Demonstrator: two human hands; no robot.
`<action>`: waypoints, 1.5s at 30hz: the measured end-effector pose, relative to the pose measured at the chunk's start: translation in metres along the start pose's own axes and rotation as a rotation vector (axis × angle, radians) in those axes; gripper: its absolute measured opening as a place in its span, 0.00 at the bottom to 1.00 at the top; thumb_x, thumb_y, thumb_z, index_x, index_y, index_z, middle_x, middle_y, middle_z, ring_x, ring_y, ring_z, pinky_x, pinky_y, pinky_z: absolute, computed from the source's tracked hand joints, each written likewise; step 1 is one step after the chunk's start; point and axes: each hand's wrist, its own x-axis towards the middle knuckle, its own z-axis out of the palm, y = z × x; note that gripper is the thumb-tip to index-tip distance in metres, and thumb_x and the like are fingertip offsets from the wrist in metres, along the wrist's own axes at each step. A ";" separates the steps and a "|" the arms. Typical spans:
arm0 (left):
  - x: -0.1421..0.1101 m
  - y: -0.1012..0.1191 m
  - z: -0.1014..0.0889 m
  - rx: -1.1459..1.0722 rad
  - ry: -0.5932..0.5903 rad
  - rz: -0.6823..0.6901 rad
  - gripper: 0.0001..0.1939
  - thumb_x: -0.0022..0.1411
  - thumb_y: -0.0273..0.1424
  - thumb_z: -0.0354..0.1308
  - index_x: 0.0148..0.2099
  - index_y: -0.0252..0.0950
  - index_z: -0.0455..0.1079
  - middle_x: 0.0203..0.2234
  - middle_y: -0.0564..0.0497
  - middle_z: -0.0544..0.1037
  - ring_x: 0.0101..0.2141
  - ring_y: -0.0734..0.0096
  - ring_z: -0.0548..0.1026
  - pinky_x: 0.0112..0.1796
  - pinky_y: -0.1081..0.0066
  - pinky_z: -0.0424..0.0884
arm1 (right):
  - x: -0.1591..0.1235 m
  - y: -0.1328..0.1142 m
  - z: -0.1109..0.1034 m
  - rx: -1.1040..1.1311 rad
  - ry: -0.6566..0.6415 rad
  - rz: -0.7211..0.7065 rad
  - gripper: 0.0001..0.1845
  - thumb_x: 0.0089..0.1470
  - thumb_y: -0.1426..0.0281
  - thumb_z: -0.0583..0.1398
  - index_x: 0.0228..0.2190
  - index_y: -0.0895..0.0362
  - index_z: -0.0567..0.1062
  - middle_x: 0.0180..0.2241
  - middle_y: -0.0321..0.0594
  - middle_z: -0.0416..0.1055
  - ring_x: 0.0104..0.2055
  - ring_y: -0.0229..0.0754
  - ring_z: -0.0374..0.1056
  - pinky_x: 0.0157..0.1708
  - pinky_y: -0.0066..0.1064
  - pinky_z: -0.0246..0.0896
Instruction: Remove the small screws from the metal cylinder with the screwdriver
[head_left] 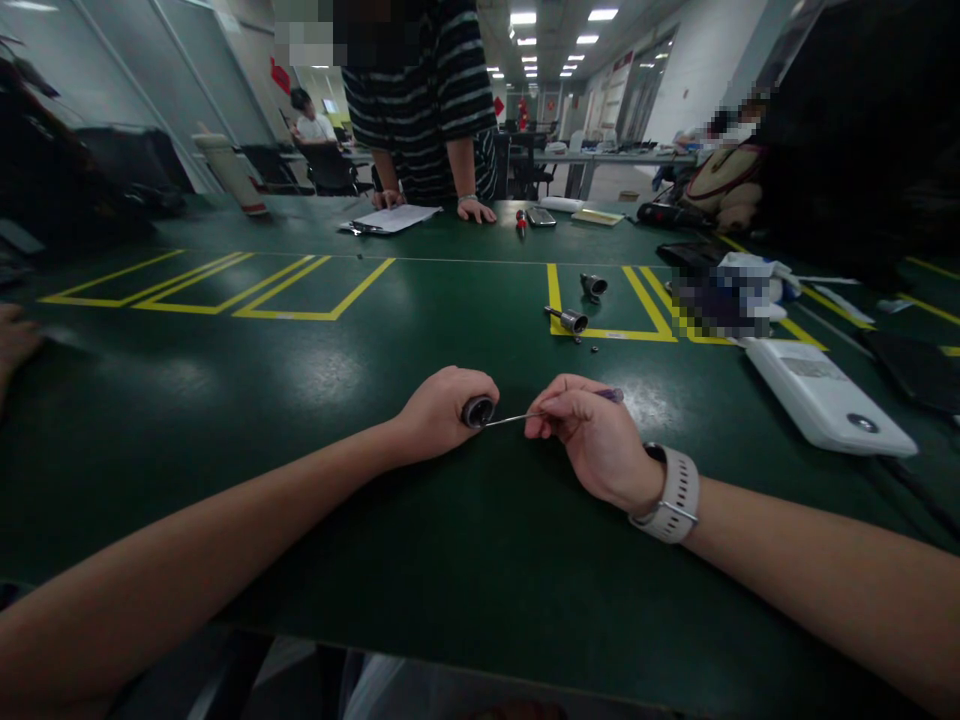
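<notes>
My left hand (442, 410) is closed in a fist around a small dark metal cylinder (478, 411), whose round end faces right. My right hand (592, 440) pinches a thin screwdriver (555, 410) with a purple handle tip; its metal shaft points left into the cylinder's end. Both hands rest low over the green table (375, 540). A pale watch (671, 495) is on my right wrist.
Two more metal cylinders (568, 319) (593, 285) and tiny screws lie in a yellow-taped box beyond. A white device (825, 395) lies at right. A person in a striped shirt (427, 100) leans on the far edge by papers (394, 218). Another person's hand (15, 340) rests at left.
</notes>
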 end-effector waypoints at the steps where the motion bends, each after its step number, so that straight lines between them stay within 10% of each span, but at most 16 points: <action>1: 0.000 0.000 0.000 0.004 0.001 -0.008 0.05 0.48 0.21 0.53 0.29 0.35 0.65 0.24 0.54 0.71 0.27 0.72 0.68 0.32 0.70 0.60 | 0.000 0.000 0.000 -0.007 0.007 -0.005 0.06 0.40 0.76 0.58 0.17 0.58 0.72 0.16 0.36 0.71 0.21 0.36 0.64 0.23 0.29 0.55; 17: -0.001 -0.002 0.003 0.010 0.047 -0.047 0.01 0.54 0.25 0.54 0.30 0.35 0.64 0.24 0.55 0.70 0.26 0.73 0.68 0.31 0.71 0.61 | -0.002 0.000 0.000 -0.156 0.067 -0.097 0.06 0.40 0.75 0.57 0.17 0.56 0.71 0.15 0.32 0.66 0.20 0.35 0.60 0.24 0.31 0.51; 28: 0.000 0.000 0.001 0.006 0.100 -0.087 0.03 0.51 0.26 0.56 0.30 0.35 0.64 0.23 0.56 0.70 0.26 0.74 0.68 0.31 0.72 0.61 | -0.013 -0.007 0.003 -0.489 -0.159 -0.212 0.03 0.51 0.71 0.59 0.30 0.55 0.73 0.30 0.36 0.72 0.33 0.40 0.68 0.35 0.34 0.61; 45: 0.003 -0.002 0.003 0.002 0.098 -0.161 0.03 0.50 0.24 0.56 0.30 0.34 0.65 0.24 0.54 0.72 0.27 0.71 0.69 0.30 0.71 0.61 | -0.012 -0.025 0.007 -1.037 -0.317 -0.667 0.09 0.54 0.76 0.55 0.35 0.59 0.75 0.32 0.43 0.74 0.36 0.43 0.69 0.37 0.37 0.62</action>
